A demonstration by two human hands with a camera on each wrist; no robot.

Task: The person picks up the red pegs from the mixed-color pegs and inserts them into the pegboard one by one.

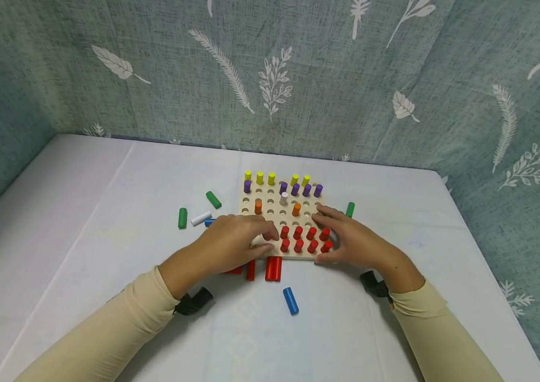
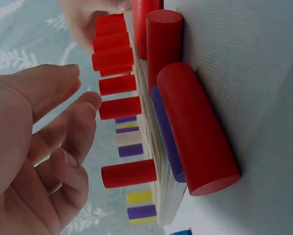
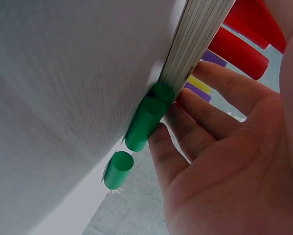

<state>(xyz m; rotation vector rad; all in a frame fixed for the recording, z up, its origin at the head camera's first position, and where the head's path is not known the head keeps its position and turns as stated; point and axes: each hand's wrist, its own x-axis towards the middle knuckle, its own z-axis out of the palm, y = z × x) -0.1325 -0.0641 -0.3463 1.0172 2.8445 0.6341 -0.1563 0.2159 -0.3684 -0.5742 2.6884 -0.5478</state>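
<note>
A light wooden pegboard (image 1: 276,213) lies in the middle of the table, with red pegs (image 1: 298,245) standing in two front rows. Yellow pegs (image 1: 271,178) and purple pegs (image 1: 295,189) stand at its back; a white peg (image 1: 284,198) and orange pegs (image 1: 258,207) are between. My left hand (image 1: 232,239) hovers over the board's front left, fingers loosely bent; the left wrist view shows nothing between them. My right hand (image 1: 353,241) rests at the board's right edge, fingers spread along it, beside green pegs (image 3: 145,125) lying on the table.
Loose red pegs (image 1: 273,269) lie along the board's front edge, one over a blue-purple peg (image 2: 168,132) in the left wrist view. A blue peg (image 1: 290,301) lies nearer me. Left of the board are green pegs (image 1: 182,218) and a white peg (image 1: 201,218).
</note>
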